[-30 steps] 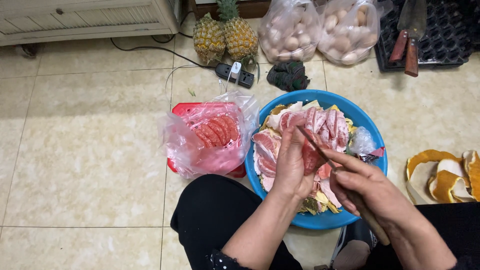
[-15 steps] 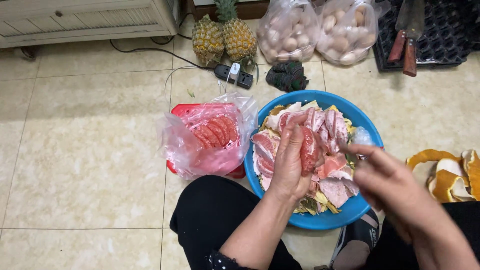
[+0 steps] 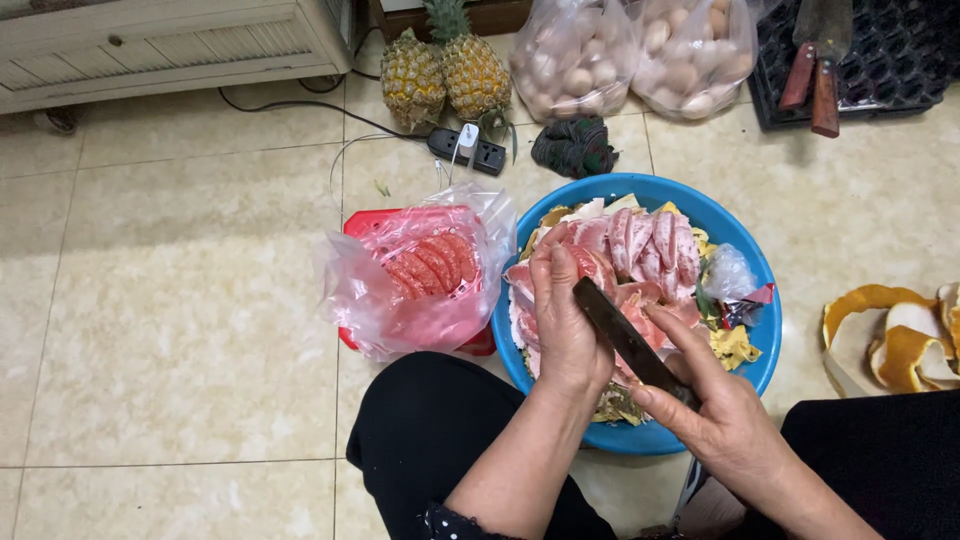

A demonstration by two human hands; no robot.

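While the person sits low over the tiled floor (image 3: pixel 180 330), the head view shows both hands busy above a blue basin (image 3: pixel 745 330) set between the knees. Her left hand (image 3: pixel 565 320) is curled around a pink pomelo segment (image 3: pixel 590 268), fingers wrapped over it, holding it just above the heap of peeled pink segments (image 3: pixel 650 245) that fills the far side of the basin. Her right hand (image 3: pixel 725 415) is closed on the handle of a dark-bladed knife (image 3: pixel 625 340), whose blade slants up towards the left hand and meets the held segment. Scraps of yellowish peel (image 3: pixel 735 345) lie in the basin just beyond the right hand.

Just to the outside of the left hand stands a red tub (image 3: pixel 365 222) lined with a thin plastic bag (image 3: pixel 350 290), with cleaned segments (image 3: pixel 430 265) stacked inside. Well beyond both hands are two pineapples (image 3: pixel 445 75), a power strip (image 3: pixel 465 150), two bags of eggs (image 3: pixel 635 55) and a black tray (image 3: pixel 900 60) carrying two wooden-handled cleavers (image 3: pixel 815 85). Thick orange-and-white rind (image 3: pixel 895 335) lies on the floor out past the right hand.
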